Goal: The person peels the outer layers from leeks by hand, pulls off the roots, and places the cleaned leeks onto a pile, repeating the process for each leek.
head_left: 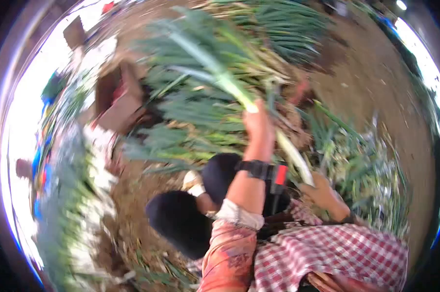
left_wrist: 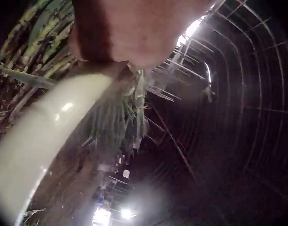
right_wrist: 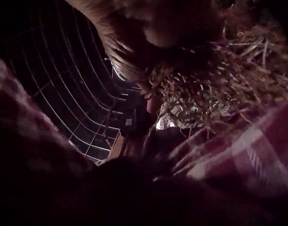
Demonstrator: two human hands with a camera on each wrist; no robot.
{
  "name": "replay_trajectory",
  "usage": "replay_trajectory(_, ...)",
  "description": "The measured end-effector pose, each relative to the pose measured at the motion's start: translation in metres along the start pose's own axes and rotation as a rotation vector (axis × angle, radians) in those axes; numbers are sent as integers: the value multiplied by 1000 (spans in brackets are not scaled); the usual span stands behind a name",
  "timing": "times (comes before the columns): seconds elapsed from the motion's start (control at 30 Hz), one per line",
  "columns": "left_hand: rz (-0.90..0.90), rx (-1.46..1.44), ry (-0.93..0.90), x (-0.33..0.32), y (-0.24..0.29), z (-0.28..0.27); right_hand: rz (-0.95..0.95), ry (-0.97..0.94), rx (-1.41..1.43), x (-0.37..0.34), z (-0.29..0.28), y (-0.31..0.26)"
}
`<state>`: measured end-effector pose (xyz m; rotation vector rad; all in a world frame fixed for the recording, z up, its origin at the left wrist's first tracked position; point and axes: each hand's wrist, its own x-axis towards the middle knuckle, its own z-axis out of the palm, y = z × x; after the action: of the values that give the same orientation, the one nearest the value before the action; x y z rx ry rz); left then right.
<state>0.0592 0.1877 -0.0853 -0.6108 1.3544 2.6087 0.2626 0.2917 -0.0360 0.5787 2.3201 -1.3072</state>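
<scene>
An open cardboard box (head_left: 122, 112) sits left in the head view — brown dirt floor (head_left: 371, 73) spreads right.

Brown floor (head_left: 371, 82), strewn with scraps (head_left: 171, 270). On it, an open box (head_left: 120, 114). Just right of the box, a broad leek heap (head_left: 195, 107); farther right and beyond the box, a dense leek stack (head_left: 293, 29). Well right of the box and nearer, loose greens (head_left: 366, 165). Left of the box and nearer, a long, blurred leek row (head_left: 66, 214).
</scene>
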Motion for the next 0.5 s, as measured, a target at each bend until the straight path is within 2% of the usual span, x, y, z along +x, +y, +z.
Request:
replay_trajectory(0.03,124,80,56,19,-12,6,-130,61,82,5,2,5)
replay_trajectory(0.07,211,80,61,6,9,12,-92,96,7,-1,-2,-7)
replay_trajectory(0.1,286,89,51,-14,37,18,-126,47,-11,-2,-1,-6)
replay_trajectory(0.17,435,29,11,-6,70,20,-348,-24,125,1,-6,-3)
replay_trajectory(0.23,601,250,16,-13,124,15,-547,-76,183,2,0,-15)
replay_trajectory(0.3,620,236,-134,-30,181,3,-498,-229,355,10,7,-16)
replay_trajectory(0.37,792,380,-149,-50,227,-12,-557,-201,283,20,14,-17)
replay_trajectory(0.4,892,559,-111,-47,246,-23,-523,-151,171,23,20,-22)
replay_trajectory(0.43,899,563,-87,-57,263,-34,-488,-103,59,25,26,-26)
replay_trajectory(0.47,1062,695,-54,-66,278,-44,-526,-30,-29,32,32,-26)
replay_trajectory(0.5,1221,831,-19,-72,290,-53,-540,-52,-33,36,37,-30)
